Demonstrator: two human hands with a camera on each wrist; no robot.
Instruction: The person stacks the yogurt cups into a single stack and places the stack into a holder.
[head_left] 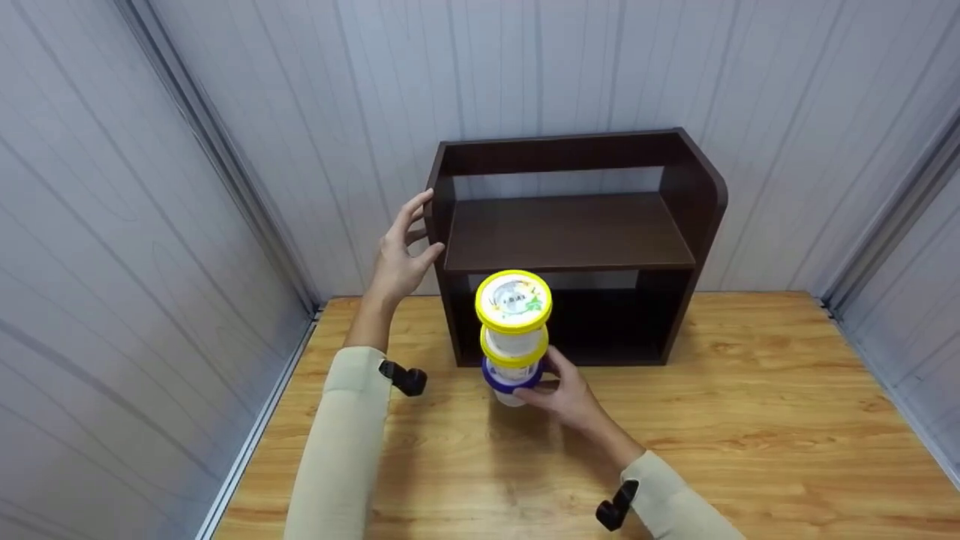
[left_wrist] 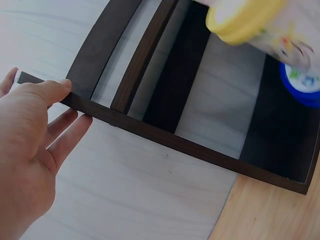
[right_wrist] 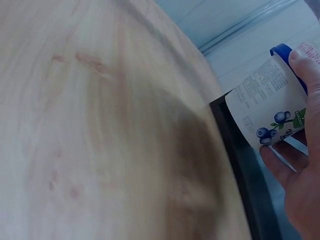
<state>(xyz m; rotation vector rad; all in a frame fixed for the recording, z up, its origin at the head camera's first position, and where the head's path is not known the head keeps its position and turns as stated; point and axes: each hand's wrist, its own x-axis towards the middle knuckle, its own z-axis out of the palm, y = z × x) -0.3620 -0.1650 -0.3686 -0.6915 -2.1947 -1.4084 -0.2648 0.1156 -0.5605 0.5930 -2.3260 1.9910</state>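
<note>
A dark brown two-tier shelf (head_left: 570,232) stands on the wooden table. My left hand (head_left: 401,259) holds the edge of its left side panel (left_wrist: 165,140), thumb on one face and fingers on the other. My right hand (head_left: 566,397) grips the lowest of three stacked tubs, around its blue lid (head_left: 512,381). That bottom tub (right_wrist: 265,100) is white with a blueberry print and hangs above the table. On it sit a middle tub with a yellow lid (head_left: 514,360) and a top tub with a yellow lid (head_left: 514,301). The stack is in front of the shelf's lower compartment.
The wooden table (head_left: 757,420) extends to both sides of the shelf. Behind it rises a pale panelled wall (head_left: 525,67), with further panels at left (head_left: 97,247) and right (head_left: 915,255). Dark wrist devices (head_left: 405,379) sit on both sleeves.
</note>
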